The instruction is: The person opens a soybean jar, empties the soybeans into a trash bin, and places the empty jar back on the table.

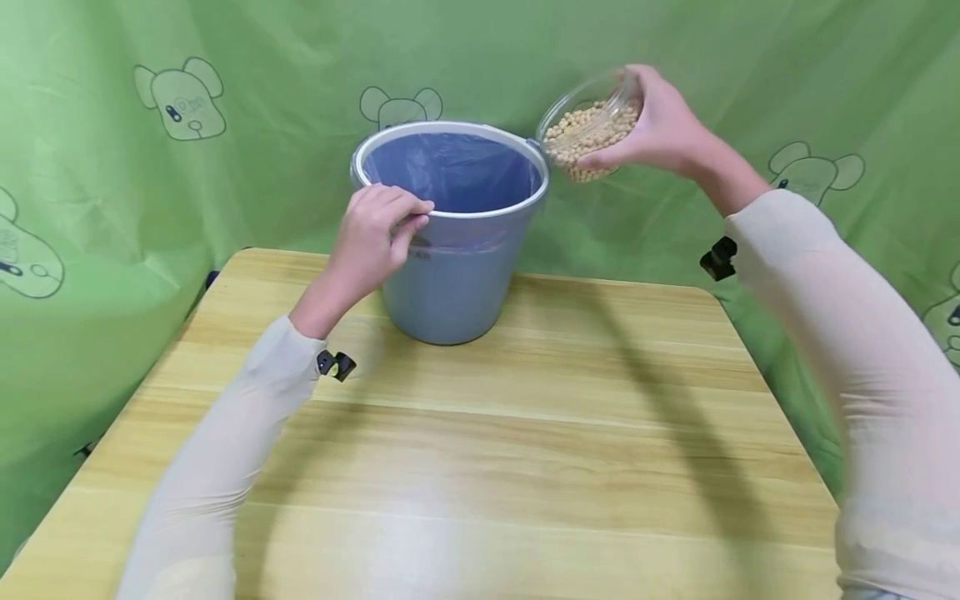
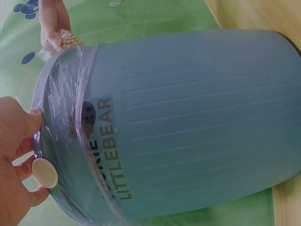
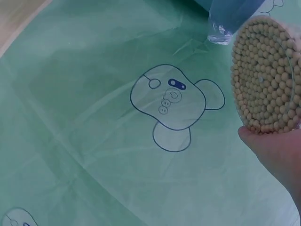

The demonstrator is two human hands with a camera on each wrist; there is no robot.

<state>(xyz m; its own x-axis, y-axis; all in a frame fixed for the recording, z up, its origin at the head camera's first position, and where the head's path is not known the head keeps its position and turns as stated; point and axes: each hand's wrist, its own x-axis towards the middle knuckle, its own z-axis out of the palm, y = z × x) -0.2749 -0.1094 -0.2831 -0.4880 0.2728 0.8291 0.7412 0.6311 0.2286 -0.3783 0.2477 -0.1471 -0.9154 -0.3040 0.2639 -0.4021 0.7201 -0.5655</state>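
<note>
A blue-grey trash can (image 1: 453, 292), lined with a thin see-through plastic bag (image 1: 457, 162), stands upright at the far edge of the table. My left hand (image 1: 371, 232) pinches the near left part of its rim, thumb outside; the left wrist view shows the hand (image 2: 16, 157) beside a round cream knob (image 2: 44, 173). To the right of the rim, my right hand (image 1: 666, 125) grips a clear round container of pale round beans (image 1: 585, 137). The container is tilted with its mouth towards the can. In the right wrist view beans (image 3: 263, 75) lie against its bottom.
The can stands on a light wooden table (image 1: 480, 467). A green sheet (image 1: 285, 100) printed with bear heads hangs behind and at the sides, close to the container and the can. Each sleeve cuff carries a small black device (image 1: 336, 365).
</note>
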